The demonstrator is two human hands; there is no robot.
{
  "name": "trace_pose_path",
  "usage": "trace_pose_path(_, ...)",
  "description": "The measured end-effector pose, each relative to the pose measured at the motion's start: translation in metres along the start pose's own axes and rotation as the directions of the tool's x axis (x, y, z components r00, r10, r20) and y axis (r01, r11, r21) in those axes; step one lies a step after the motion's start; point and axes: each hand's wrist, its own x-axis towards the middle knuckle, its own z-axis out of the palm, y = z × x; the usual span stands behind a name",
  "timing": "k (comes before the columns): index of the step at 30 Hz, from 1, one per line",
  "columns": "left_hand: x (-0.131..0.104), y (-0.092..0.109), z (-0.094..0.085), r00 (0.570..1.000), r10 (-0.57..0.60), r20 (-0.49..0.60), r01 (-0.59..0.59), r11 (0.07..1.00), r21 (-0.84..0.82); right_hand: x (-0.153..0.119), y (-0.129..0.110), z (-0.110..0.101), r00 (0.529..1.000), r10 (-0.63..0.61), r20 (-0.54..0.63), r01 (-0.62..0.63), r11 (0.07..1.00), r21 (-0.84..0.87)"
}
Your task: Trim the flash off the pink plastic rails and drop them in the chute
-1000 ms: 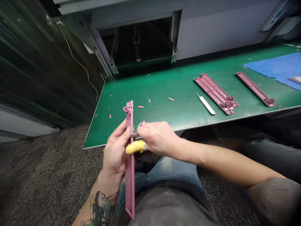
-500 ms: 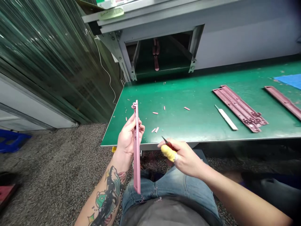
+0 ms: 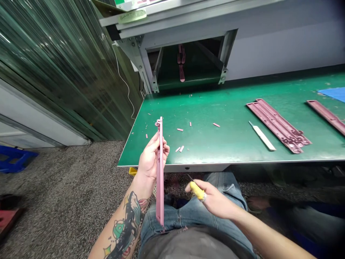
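Note:
A long pink plastic part (image 3: 160,180) stands nearly edge-on to the camera, with my left hand (image 3: 151,155) wrapped round its middle. Its upper end, with small ring shapes, lies over the green table; the lower end hangs above my lap. To the right, below the table edge, my right hand (image 3: 208,196) is closed round a small tool with a thin dark tip (image 3: 190,177). A yellow cover is on one finger and hides most of the tool. The tool and the pink part are apart.
Pink scraps (image 3: 180,129) dot the green table (image 3: 226,144). Farther right lie a white-handled knife (image 3: 264,138), two pink parts side by side (image 3: 279,124), another pink part (image 3: 327,115) and a blue sheet (image 3: 334,93). Pink pieces (image 3: 182,73) sit on a belt behind.
My right hand has moved down with the tool, away from the table edge. My left hand still holds the pink part, slightly farther right in view.

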Motion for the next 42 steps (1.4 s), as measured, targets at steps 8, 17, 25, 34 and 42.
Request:
trace_pose_path(8, -0.018, -0.01, 0.004, 0.997, -0.067, 0.037, 0.063, 0.991, 0.116, 0.043, -0.074, -0.021, 0.853, -0.521, -0.033, 0.338, 0.599, -0.726)
trace_pose_path(17, -0.06, -0.025, -0.004, 0.968, -0.242, -0.066, 0.247, 0.965, 0.084, 0.06, -0.094, -0.03, 0.802, -0.561, -0.206, 0.145, 0.517, -0.844)
trace_pose_path(25, -0.069, -0.024, -0.008, 0.953, -0.303, 0.002, 0.301, 0.948, 0.1, 0.05, -0.099, -0.027, 0.823, -0.527, -0.212, 0.037, 0.422, -0.906)
trace_pose_path(34, -0.068, -0.019, -0.014, 0.962, -0.272, 0.014, 0.268, 0.955, 0.128, 0.042, -0.1, -0.019, 0.857, -0.515, -0.009, 0.162, 0.285, -0.945)
trace_pose_path(42, -0.072, -0.019, -0.011, 0.938, -0.342, 0.054, 0.339, 0.939, 0.053, 0.049, -0.099, -0.02, 0.78, -0.572, -0.255, 0.073, 0.488, -0.87)
